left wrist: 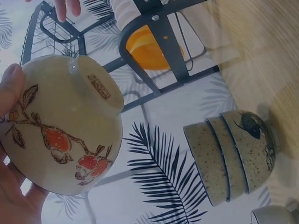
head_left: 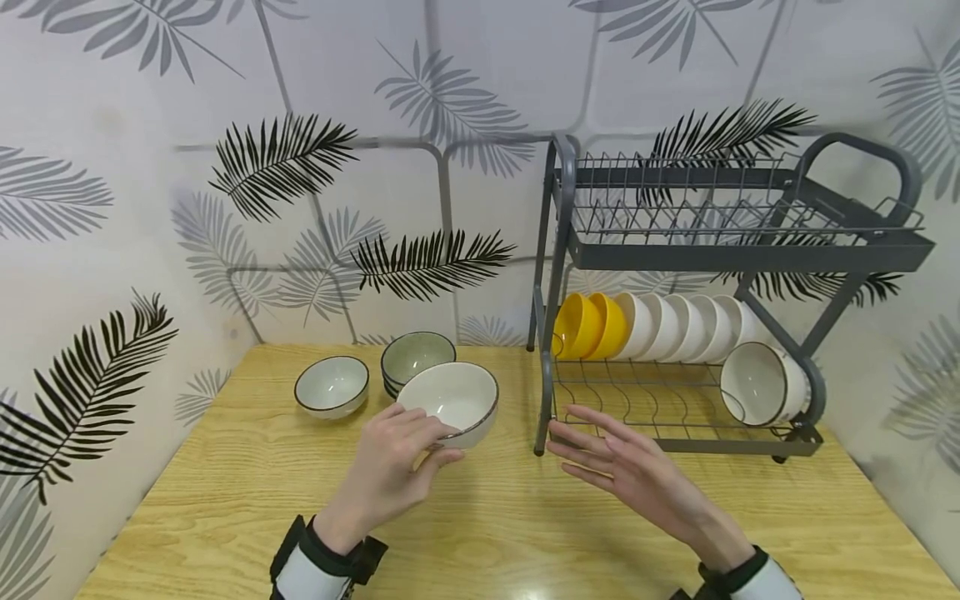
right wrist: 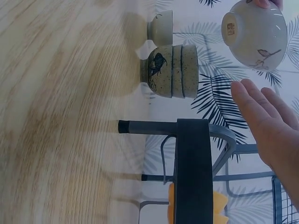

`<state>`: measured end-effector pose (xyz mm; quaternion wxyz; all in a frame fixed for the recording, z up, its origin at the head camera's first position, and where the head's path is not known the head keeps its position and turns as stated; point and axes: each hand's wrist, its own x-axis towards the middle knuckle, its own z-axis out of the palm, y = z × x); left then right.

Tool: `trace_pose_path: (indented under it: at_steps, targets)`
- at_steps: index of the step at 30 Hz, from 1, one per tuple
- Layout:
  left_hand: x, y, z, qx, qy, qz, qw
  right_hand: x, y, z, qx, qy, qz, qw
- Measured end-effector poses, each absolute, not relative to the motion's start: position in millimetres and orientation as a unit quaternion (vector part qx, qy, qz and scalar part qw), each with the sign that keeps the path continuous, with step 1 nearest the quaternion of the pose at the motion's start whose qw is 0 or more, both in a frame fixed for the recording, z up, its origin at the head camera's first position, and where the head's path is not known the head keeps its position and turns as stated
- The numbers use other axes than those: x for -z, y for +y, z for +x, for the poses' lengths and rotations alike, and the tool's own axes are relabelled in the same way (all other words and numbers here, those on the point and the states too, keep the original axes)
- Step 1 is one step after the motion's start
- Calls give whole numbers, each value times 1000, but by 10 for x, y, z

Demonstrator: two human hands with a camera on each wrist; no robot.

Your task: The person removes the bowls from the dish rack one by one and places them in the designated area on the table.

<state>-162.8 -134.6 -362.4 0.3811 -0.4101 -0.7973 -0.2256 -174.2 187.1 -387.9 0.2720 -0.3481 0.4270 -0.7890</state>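
My left hand (head_left: 397, 467) grips a white bowl (head_left: 459, 404) by its near side, thumb and fingers at the rim, held above the table. In the left wrist view this bowl (left wrist: 60, 126) shows red fruit and a brown branch painted on its outside, plus a stamp on its base. My right hand (head_left: 633, 471) hangs in the air with fingers extended, in front of the rack and apart from the bowl. Behind the held bowl stands a stack of speckled greenish bowls (head_left: 414, 350). A single white bowl (head_left: 332, 385) with a dark rim sits left of that stack.
A grey two-tier dish rack (head_left: 750, 254) stands at the right. Its lower tier holds yellow bowls (head_left: 576, 327), several white bowls (head_left: 660, 329) on edge, and a larger patterned bowl (head_left: 757, 385) at the right end. A leaf-patterned wall (head_left: 405, 208) rises behind the wooden table (head_left: 247, 500).
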Motion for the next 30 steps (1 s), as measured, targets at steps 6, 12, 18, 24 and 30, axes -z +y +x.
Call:
trace_pose_path:
  at_steps: [6, 12, 18, 24, 30]
  targets:
    - [3653, -1438, -1684, 223, -806, -379, 395, 3885, 1885, -1744, 791, 422, -349, 273]
    - [3673, -1508, -1740, 217, -814, -351, 409, 3882, 1898, -1736, 792, 422, -347, 275]
    - [3687, -1593, -1799, 206, -822, -329, 416, 3884, 1918, -1732, 790, 421, -351, 275]
    - [3720, -1679, -1862, 194, -826, -314, 426, 3883, 1921, -1743, 789, 419, -358, 271]
    - [3758, -1762, -1937, 191, -825, -301, 438, 3881, 1939, -1740, 790, 423, -356, 266]
